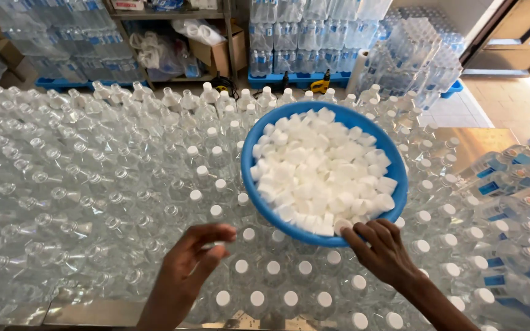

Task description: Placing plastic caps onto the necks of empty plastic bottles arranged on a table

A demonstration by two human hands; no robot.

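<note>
Hands: right point(383, 248) grips blue bowl point(394, 162) rim; left point(194, 257) seemingly caps a bottle point(217, 213).

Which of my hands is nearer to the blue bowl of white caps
Right. Your right hand is at the near rim of the blue bowl, fingers on a cap. Your left hand hovers over capped bottles, left of it.

I see the table point(87, 309) packed with upright bottles point(93, 184) from its near edge to its far edge. The basin point(264, 208) rests on the bottle tops right of centre, with caps point(320, 171) heaped in it. My left hand point(194, 260) lies over bottles left of the basin; my right hand point(381, 248) touches its near rim. Stacked bottle packs point(308, 37) stand behind the table.
</note>
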